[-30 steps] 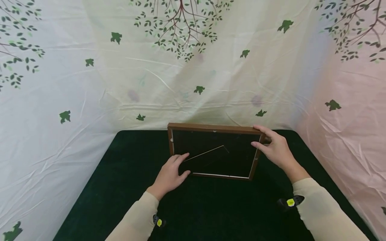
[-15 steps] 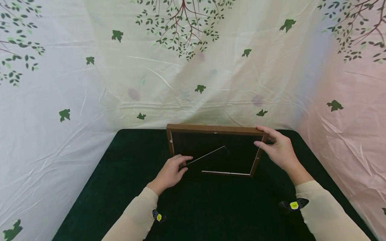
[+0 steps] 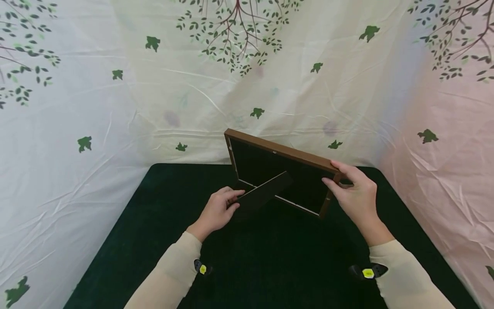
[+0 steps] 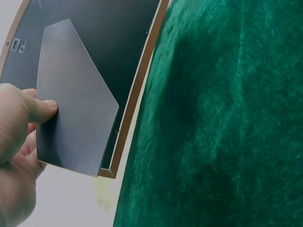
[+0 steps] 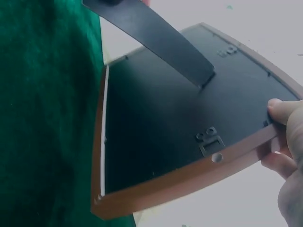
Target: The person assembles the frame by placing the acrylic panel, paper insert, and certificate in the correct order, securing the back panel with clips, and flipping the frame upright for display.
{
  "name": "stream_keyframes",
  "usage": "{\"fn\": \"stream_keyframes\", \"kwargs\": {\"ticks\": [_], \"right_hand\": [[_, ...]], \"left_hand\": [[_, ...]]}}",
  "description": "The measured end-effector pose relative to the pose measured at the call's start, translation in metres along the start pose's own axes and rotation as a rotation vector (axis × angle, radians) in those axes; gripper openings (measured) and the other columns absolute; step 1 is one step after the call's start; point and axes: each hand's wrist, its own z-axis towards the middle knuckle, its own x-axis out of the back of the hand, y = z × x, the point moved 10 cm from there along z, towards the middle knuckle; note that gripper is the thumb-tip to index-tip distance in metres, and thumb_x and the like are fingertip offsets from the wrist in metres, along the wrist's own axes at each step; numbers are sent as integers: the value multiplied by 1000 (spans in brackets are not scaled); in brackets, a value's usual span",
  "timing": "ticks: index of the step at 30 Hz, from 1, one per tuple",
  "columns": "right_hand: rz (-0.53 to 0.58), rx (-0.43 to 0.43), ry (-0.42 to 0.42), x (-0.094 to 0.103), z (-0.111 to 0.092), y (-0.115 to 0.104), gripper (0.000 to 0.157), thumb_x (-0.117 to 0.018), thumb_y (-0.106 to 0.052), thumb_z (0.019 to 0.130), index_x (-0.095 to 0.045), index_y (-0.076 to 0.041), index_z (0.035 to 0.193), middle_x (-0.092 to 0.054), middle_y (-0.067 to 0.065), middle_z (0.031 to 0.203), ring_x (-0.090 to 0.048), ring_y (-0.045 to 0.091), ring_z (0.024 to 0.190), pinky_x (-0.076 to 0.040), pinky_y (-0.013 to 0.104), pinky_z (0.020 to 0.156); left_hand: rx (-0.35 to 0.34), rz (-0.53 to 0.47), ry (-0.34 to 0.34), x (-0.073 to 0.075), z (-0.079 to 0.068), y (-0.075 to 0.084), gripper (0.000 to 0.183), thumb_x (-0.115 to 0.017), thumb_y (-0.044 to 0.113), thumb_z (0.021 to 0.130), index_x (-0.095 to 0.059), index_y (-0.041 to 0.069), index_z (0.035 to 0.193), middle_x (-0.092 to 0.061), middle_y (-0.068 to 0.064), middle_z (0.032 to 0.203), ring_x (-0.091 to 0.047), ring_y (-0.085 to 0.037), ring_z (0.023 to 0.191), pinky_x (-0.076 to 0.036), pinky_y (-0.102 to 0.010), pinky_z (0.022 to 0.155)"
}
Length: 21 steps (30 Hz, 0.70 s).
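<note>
A brown picture frame (image 3: 281, 146) with a black backing board (image 5: 156, 123) is tilted, its back toward me and its left end higher than its right. My right hand (image 3: 356, 191) grips its upper right corner, thumb on the backing and fingers round the outer edge. From the middle of the back, a black easel leg (image 4: 75, 99) stands out at an angle. My left hand (image 3: 218, 210) pinches the free end of this leg between thumb and fingers. Metal hangers (image 5: 208, 141) show on the backing in the right wrist view.
A dark green velvet cloth (image 3: 270, 266) covers the table under both hands. Pale fabric (image 3: 193, 98) printed with leaves and branches hangs behind the table and along both sides. Each wrist wears a dark strap with a yellow marker (image 3: 203, 269).
The easel leg has swung out from the backing in my left hand. The frame's left end has risen, tilting it down to the right. My right hand keeps its corner grip.
</note>
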Motion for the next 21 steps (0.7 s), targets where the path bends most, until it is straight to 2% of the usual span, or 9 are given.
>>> {"fn": "stream_keyframes", "kwargs": {"ticks": [4, 9, 14, 21], "right_hand": [[-34, 25, 40, -4, -4, -10, 56, -85, 4, 66, -71, -13, 117, -71, 6, 98, -61, 8, 79, -44, 4, 71], [-61, 31, 58, -11, -10, -16, 53, -85, 2, 67, -71, -14, 117, -71, 6, 100, -62, 14, 78, -47, 6, 70], [-72, 44, 63, -18, -18, -16, 52, -85, 0, 68, -71, -14, 117, -70, 6, 100, -64, 16, 78, -49, 9, 69], [-50, 80, 93, -22, -32, -19, 55, -87, 2, 65, -71, -12, 115, -70, 5, 97, -64, 15, 79, -43, 4, 74]], "left_hand": [[6, -13, 7, -1, 0, -4, 36, -68, 2, 88, -67, 17, 121, -57, 3, 95, -54, -5, 78, -51, -25, 69], [4, -28, 6, -4, 0, -10, 35, -67, 2, 88, -68, 17, 120, -57, 3, 97, -54, -6, 79, -51, -25, 69], [26, -25, 14, -6, -2, -20, 35, -68, 2, 88, -69, 18, 118, -58, 3, 97, -55, -6, 80, -51, -27, 70], [52, -24, -3, -13, -6, -33, 34, -68, 1, 87, -69, 20, 116, -57, 7, 97, -55, -5, 82, -51, -28, 72]]}}
